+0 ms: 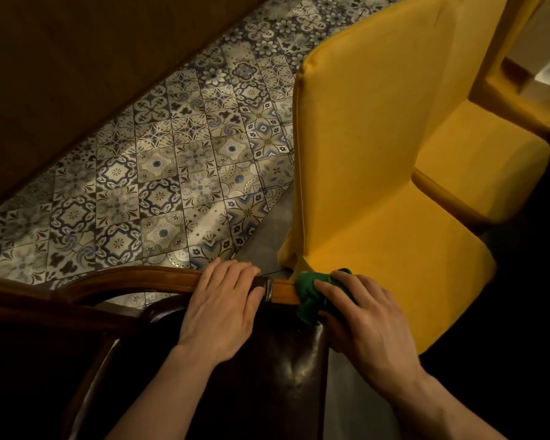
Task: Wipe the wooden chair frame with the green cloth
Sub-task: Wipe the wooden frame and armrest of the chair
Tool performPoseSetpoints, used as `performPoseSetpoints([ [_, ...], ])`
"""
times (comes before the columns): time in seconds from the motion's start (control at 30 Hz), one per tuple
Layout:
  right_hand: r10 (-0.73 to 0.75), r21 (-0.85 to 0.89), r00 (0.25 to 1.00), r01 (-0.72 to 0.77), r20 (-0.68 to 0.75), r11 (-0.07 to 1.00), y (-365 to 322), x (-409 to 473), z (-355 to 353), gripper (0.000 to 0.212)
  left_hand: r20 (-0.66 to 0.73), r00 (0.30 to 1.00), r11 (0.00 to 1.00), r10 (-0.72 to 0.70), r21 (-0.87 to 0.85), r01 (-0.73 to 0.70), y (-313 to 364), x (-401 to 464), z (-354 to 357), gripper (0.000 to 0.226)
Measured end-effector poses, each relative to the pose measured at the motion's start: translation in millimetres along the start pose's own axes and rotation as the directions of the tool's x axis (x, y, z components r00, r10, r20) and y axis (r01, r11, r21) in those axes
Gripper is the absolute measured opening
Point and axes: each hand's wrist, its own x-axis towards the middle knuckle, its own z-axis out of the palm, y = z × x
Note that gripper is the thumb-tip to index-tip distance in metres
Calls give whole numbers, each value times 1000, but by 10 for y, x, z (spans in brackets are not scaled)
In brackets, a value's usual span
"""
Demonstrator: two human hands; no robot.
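The wooden chair frame [146,277] is a curved brown top rail running across the lower part of the view, above a dark glossy leather backrest [267,369]. My left hand [219,306] lies flat over the rail near its middle, fingers wrapped on the far edge. My right hand [362,322] presses the bunched green cloth [308,296] against the rail's right end. Most of the cloth is hidden under my fingers.
A chair with a yellow fabric cover [378,173] stands close on the right, almost touching the cloth, with a second yellow chair [483,154] behind it. Patterned tile floor [172,173] lies beyond the rail. A dark wooden panel [61,58] fills the upper left.
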Motion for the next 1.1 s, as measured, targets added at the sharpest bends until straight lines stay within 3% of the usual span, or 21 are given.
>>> performPoseSetpoints([
  [0.23,69,43,997,-70,23,997,36,-57,-11,47,-26,1000,1000,-10,-20,9,33,0,-14,44],
  [0.63,-37,-14,997,38,64,999,-544,310,128,47,-12,1000,999,-15,-45,15,25,4,-9,53],
  [0.8,-72,15,989,71,131,997,-514,336,66,53,29,999,994,-17,-109,20,8,12,-52,60],
  [0.97,-126,79,954,109,271,991,-361,302,-91,86,34,999,970,-9,-244,17,31,-27,-196,64],
  [1.1,-10,-2,948,11,319,1000,-245,335,-263,70,17,999,933,-45,-357,49,242,-118,-296,80],
])
